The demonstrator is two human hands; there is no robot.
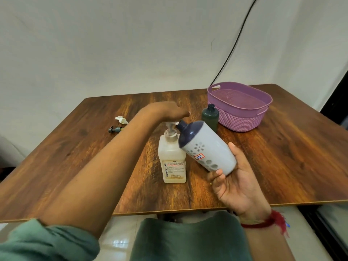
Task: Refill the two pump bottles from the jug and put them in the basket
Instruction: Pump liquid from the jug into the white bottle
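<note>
Floral bottle [207, 147] is being gripped in R hand [239, 187], neck tilting far-left to handrub jug [172, 162] pump [170, 129]; L hand [167, 112] is being rested atop it, grip unclear.

A pale green sleeve [47, 240] is bunched up on the left arm in the lower left of the frame, leaving the forearm bare. At lower right a red thread [263, 222] with a frayed tassel circles the bare right wrist. A thin gold ring [211, 184] sits on one finger of the right hand [237, 185]. Dark green clothing [188, 240] fills the bottom centre.
</note>
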